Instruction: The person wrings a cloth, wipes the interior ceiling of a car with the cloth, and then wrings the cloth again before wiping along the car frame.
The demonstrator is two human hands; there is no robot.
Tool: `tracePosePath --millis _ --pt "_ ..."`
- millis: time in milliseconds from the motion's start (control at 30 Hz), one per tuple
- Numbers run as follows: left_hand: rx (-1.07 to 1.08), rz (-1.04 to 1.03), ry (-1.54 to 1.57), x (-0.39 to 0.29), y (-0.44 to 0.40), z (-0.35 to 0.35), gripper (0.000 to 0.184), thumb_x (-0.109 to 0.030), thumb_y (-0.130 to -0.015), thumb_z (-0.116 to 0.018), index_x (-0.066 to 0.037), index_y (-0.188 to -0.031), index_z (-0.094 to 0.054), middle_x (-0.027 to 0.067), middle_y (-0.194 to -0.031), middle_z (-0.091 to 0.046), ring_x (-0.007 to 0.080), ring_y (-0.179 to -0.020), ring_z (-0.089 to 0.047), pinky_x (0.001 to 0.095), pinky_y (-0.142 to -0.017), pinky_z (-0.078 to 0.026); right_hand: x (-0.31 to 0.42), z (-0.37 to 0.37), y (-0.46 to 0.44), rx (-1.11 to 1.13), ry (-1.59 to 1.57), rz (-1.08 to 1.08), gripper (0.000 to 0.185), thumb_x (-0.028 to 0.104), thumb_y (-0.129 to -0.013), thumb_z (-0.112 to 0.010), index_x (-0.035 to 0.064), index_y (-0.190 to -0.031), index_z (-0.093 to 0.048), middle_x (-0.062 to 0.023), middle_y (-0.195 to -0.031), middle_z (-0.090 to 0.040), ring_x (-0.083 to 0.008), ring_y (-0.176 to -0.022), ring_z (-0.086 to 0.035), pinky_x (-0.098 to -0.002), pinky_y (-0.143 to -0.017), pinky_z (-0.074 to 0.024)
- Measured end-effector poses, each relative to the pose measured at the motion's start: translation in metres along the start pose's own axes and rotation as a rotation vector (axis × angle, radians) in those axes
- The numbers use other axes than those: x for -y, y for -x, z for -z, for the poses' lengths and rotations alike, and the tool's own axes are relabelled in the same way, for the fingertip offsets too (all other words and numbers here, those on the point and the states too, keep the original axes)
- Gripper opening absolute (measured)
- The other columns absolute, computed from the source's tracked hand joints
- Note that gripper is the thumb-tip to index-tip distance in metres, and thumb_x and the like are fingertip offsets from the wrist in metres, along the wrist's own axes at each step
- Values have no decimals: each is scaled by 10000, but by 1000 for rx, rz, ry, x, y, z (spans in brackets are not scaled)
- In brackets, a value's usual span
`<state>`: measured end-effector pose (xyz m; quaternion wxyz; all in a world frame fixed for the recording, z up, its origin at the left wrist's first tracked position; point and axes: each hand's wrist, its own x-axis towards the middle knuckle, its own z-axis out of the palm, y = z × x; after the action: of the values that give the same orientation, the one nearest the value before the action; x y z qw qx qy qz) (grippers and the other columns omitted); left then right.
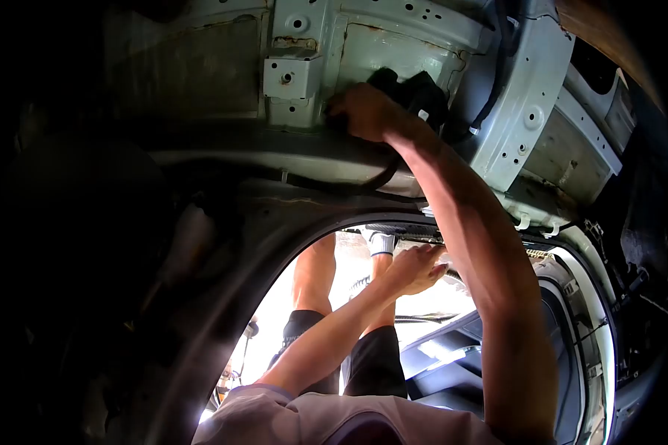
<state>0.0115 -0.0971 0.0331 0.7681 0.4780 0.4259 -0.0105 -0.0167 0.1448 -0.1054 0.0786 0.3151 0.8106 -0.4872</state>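
Two bare hands, both arms reaching away from the near side. Right hand [367,111] is at the far side, in front of a pale metal panel [401,55], fingers bent toward the left, knuckles raised. Black part [427,96], soft-looking outline, small white patch on it, sits just right of that hand, behind the wrist, against the panel. Part of it shows past the far side of the knuckles. Cannot tell whether the right hand grips it or only overlaps it; fingertips are lost in shadow.

Metal bracket [287,78] with a hole is just left of the fingers. Dark cable [349,189] runs on the near side of that hand, curving up toward the wrist. Another black cable [490,100] hangs right of the black part, white connector [473,131] at its end.

Left hand [416,271] is nearer, at the far edge of the bright opening [278,263], well apart from the black part; fingers loosely bent, tips close to the right forearm. Cannot tell whether it holds anything. Bare legs [315,274] and dark shorts [375,363] show through the opening, light shirt [326,419] nearest. Left scene mostly too dark to read.
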Motion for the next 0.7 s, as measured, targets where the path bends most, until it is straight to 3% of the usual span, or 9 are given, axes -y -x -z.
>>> tracePosePath --millis 167,233,333,367,433,500,533,633,700 --pt "-63 17 85 -8 4 16 378 -300 -957 -607 -111 -1284 -601 193 -1158 -669 382 -1067 -654 487 -906 -521 2 47 15 154 261 -294 326 52 -785 -598 79 -1067 -760 -159 -1066 -744 -365 -985 -708 -449 -906 -561" --pt "-85 11 122 -5 3 18 404 -326 -978 -590 -113 -1321 -573 194 -1164 -668 381 -1079 -651 486 -916 -520 -14 65 34 -173 47 -499 318 72 -847 -591 72 -1124 -747 -177 -1081 -748 -329 -982 -730 -408 -913 -563" --pt "-61 -7 115 -2 1 10 421 -346 -997 -565 -84 -1326 -556 202 -1171 -664 384 -1077 -652 492 -914 -521 8 90 29 -775 -314 -455 359 145 -924 -590 8 -1241 -686 -179 -1073 -758 -272 -994 -731 -347 -899 -557" --pt "-17 -13 110 -3 2 9 421 -347 -998 -561 -77 -1322 -557 220 -1183 -656 399 -1073 -648 499 -919 -515 -11 76 20 -755 -434 -250 416 115 -895 -610 27 -1300 -655 -180 -1243 -703 -291 -1142 -672 -383 -970 -528" --pt "-108 -67 12 -2 3 -2 419 -384 -967 -587 -119 -1289 -550 179 -1022 -680 393 -912 -680 519 -778 -558 -49 11 -22 -800 161 -89 671 151 -837 -624 -36 -1454 -438 -276 -1555 -375 -462 -1406 -385 -557 -1116 -370" --pt "-21 -55 -25 1 1 -2 392 -370 -959 -596 -72 -1213 -597 183 -1021 -689 398 -913 -682 523 -786 -559 0 -5 -28 -788 263 -217 626 178 -858 -616 -9 -1440 -482 -258 -1544 -406 -440 -1398 -400 -544 -1118 -364" --pt "3 -43 -8 3 2 -4 388 -369 -959 -596 -52 -1183 -616 184 -1027 -693 400 -913 -684 524 -791 -559 13 -10 -33 -878 340 -224 490 154 -883 -592 -26 -1338 -559 -288 -1390 -546 -437 -1242 -556 -484 -1022 -476" --pt "-83 -87 18 11 9 -28 391 -365 -960 -596 -49 -1189 -623 184 -1036 -699 410 -894 -688 529 -796 -558 -1 -25 -9 -707 306 -91 513 71 -842 -621 59 -1355 -624 -160 -1448 -574 -316 -1286 -563 -407 -1067 -464" --pt "-89 -102 -5 9 8 -30 397 -362 -959 -597 -67 -1224 -608 184 -1039 -699 413 -880 -691 528 -797 -557 7 -21 12 -471 204 -128 569 29 -794 -610 73 -1361 -623 -118 -1550 -473 -339 -1361 -472 -420 -1133 -404"
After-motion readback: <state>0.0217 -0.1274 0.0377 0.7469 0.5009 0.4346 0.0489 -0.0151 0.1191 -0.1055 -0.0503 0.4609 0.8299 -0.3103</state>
